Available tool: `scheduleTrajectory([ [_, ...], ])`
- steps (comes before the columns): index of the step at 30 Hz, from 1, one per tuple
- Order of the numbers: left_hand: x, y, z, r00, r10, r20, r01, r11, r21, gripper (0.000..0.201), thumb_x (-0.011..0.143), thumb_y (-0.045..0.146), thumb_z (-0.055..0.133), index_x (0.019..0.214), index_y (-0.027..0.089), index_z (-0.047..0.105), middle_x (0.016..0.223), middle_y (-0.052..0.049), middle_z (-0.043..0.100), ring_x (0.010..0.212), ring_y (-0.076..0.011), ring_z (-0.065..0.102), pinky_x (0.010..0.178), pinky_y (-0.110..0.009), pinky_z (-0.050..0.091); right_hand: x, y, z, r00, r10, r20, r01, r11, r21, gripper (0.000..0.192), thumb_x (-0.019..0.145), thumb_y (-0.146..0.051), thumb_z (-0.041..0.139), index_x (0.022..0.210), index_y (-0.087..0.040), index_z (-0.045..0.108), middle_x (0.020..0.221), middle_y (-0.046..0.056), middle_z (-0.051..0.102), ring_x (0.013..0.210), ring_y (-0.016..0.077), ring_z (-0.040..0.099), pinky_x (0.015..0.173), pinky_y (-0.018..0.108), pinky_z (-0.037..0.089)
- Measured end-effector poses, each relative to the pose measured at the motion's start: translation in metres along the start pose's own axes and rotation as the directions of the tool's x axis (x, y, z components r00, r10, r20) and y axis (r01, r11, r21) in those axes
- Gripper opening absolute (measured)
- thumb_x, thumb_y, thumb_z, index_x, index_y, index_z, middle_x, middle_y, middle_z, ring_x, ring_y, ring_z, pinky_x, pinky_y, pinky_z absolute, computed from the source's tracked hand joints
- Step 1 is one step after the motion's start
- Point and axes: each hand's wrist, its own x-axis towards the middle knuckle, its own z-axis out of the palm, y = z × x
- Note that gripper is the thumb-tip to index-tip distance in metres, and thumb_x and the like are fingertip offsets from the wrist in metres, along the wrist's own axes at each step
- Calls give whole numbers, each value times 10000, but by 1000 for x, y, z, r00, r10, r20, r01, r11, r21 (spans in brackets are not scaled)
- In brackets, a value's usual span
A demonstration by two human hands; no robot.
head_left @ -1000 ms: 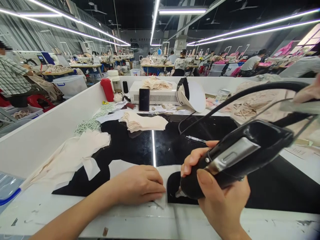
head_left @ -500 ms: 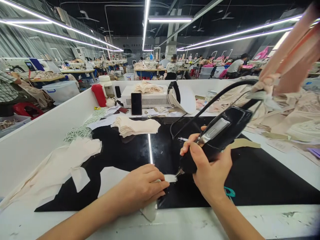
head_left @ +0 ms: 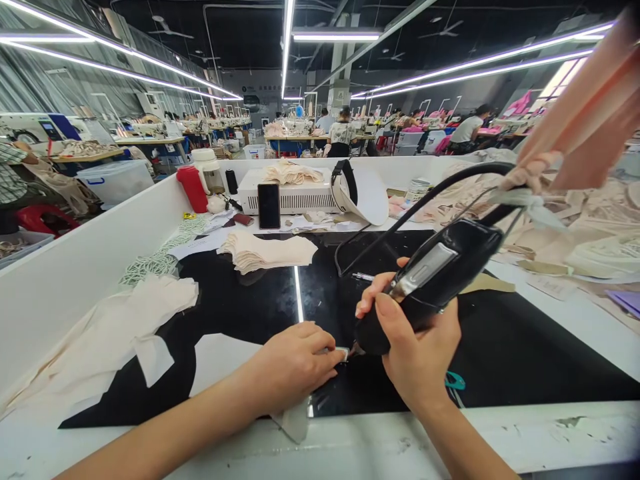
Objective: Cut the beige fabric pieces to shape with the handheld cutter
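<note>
My right hand (head_left: 420,353) is wrapped round a black corded hand tool (head_left: 433,280) with a silver lever along its side. The tool slants down to the left, and its small metal tip (head_left: 356,349) meets the end of a white strip (head_left: 344,353). Over that strip lies my left hand (head_left: 300,357), its fingers bent together and pressing it against the black mat (head_left: 250,300); the fingers hide most of it. Partly under my left forearm is a larger white flat piece (head_left: 220,357). A clear flat piece (head_left: 294,423) sticks out over the table edge below my wrist.
A stack of cream fabric pieces (head_left: 273,252) lies behind my hands, with loose cream fabric (head_left: 130,320) at left. A phone (head_left: 269,205) leans on a vented white box (head_left: 295,193). The tool's black cable (head_left: 415,207) arches near tied pink fabric (head_left: 575,127). Teal scissors handles (head_left: 455,381) show by my right wrist.
My left fingers have slid slightly right along the strip, so less of it shows before the tool's tip. The tool stays at the strip's end; the whole view has shifted slightly.
</note>
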Motion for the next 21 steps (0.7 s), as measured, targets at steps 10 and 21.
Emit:
scheduleTrajectory([
  [10, -8, 2, 0, 1000, -29, -1, 29, 1000, -5, 193, 1072, 211, 626, 1225, 159, 730, 1109, -79, 719, 967, -231, 674, 921, -381, 609, 0, -3, -1, 1000, 10, -20, -10, 999, -31, 394, 868, -232, 862, 1184, -286, 632, 853, -58, 743, 615, 149, 680, 595, 325, 596],
  [21, -8, 3, 6, 1000, -18, -15, 18, 999, 30, 155, 1075, 199, 608, 1176, 156, 717, 1097, -80, 714, 964, -218, 668, 900, -344, 580, 5, -4, -2, 999, 6, -42, -9, 998, -65, 431, 868, -318, 877, 1205, -265, 614, 843, -56, 714, 612, 140, 663, 613, 332, 592],
])
